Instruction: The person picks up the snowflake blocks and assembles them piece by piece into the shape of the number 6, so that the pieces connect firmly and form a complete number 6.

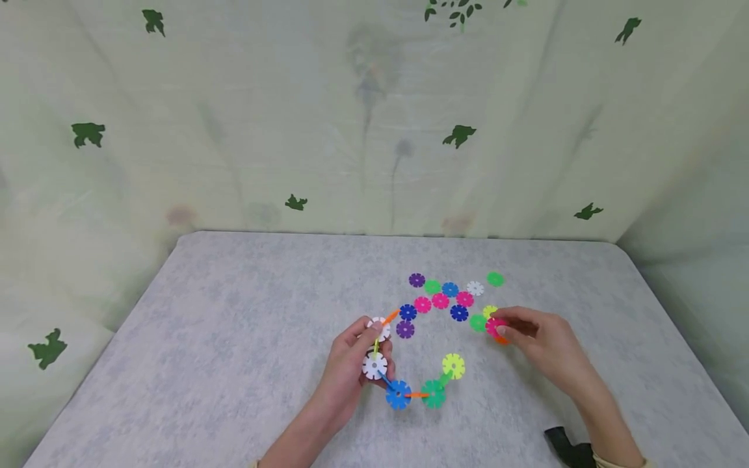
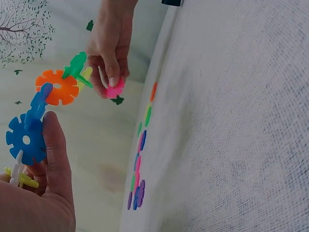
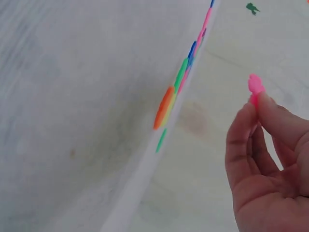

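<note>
My left hand [image 1: 342, 370] grips one end of a curved chain of slotted plastic snowflake discs, thumb over a white disc [image 1: 383, 330]. From there the chain bends through a second white disc [image 1: 374, 366], a blue disc [image 1: 398, 395] and a green disc [image 1: 433, 394] to a yellow disc [image 1: 453, 366] at its free end. Other discs, edge-on, link these. Off to the right, my right hand [image 1: 552, 344] pinches a pink disc [image 3: 255, 86] between thumb and fingertips, raised above the table in the right wrist view and apart from the chain.
Loose discs lie scattered beyond the hands, among them a purple disc [image 1: 417, 280], a dark blue disc [image 1: 459, 313] and a lone green disc [image 1: 495, 279]. An orange disc [image 3: 164, 108] lies nearest the right hand. A black object [image 1: 567, 447] shows beside the right wrist.
</note>
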A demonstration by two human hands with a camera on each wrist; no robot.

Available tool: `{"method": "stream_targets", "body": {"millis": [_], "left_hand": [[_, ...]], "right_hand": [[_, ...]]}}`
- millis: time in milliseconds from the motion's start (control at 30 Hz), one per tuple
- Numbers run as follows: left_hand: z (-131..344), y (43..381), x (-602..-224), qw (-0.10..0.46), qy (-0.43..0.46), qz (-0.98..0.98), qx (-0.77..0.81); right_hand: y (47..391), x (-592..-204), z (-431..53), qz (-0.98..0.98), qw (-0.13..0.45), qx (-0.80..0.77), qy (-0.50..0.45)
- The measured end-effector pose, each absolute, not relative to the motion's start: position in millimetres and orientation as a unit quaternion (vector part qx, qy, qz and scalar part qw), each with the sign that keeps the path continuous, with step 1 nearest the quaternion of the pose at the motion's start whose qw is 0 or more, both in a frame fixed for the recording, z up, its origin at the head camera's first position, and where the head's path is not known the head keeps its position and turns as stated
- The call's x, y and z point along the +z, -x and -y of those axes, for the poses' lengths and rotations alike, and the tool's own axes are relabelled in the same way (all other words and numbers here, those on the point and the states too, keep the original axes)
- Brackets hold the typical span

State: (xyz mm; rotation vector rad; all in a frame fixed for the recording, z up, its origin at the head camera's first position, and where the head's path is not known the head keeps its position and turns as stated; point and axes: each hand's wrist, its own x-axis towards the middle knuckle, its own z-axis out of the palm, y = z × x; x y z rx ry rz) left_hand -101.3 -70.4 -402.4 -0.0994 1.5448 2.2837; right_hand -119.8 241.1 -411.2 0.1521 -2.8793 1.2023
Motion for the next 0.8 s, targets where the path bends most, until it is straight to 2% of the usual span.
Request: {"method": "stream_targets", "body": {"millis": [567,800], "left_hand": [[64.4,95.7,-402.7,0.201,0.002,-0.61,0.767],[60.8,93.2,-402.6,0.229,-0.031,-0.617,0.752]], "right_hand": [[99.1,-395.9,-192.5,0.852,0.057,0.52,-0.021],[91.6,-390.2,-175.1,0.818,0.062,0.571,-0.025]]}}
